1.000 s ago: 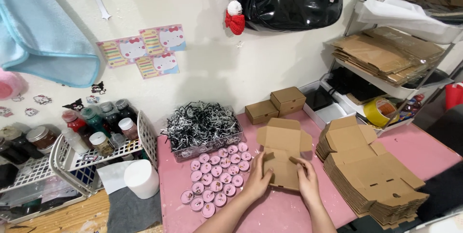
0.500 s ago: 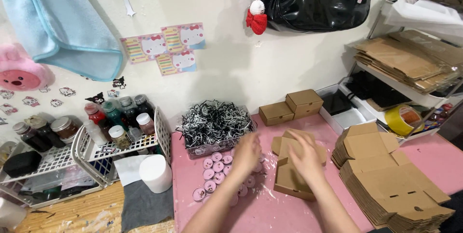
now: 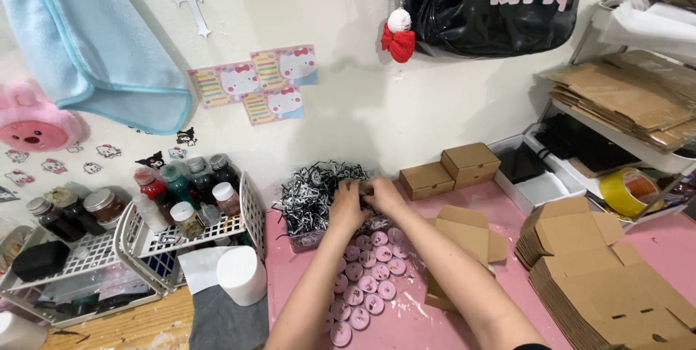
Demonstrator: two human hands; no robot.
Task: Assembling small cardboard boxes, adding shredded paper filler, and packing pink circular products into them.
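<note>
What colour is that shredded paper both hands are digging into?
The shredded paper is black mixed with white, in a clear tub; the head view shows it, with left hand and right hand in it.

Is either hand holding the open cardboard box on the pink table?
No: both the left hand and right hand are in the shredded paper, while the open cardboard box sits untouched.

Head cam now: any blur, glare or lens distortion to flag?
Head view: mostly sharp, with slight softness on the left hand and right hand at the clear tub of black-and-white shredded paper. Glare streaks on the glossy black bag. Soft shadows fall on the wall beneath the bag. Wide-angle bending tilts the metal shelf rack at the right edge. Even indoor light.
</note>
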